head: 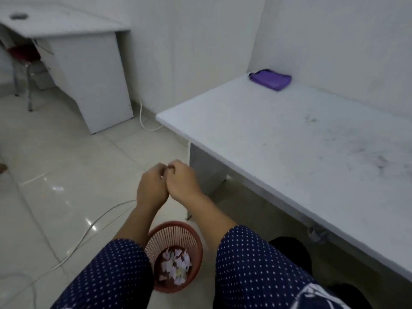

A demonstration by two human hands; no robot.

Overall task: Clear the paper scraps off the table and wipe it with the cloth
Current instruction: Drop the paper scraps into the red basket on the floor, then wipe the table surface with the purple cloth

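While left hand (152,188) touches right hand (182,184), scraps (176,266) lie in basket (178,226) beside cable (116,206).

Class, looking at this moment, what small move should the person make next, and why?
Probably reach the right hand to the purple cloth: paper scraps already lie in the basket, and the table shows grey smudges.
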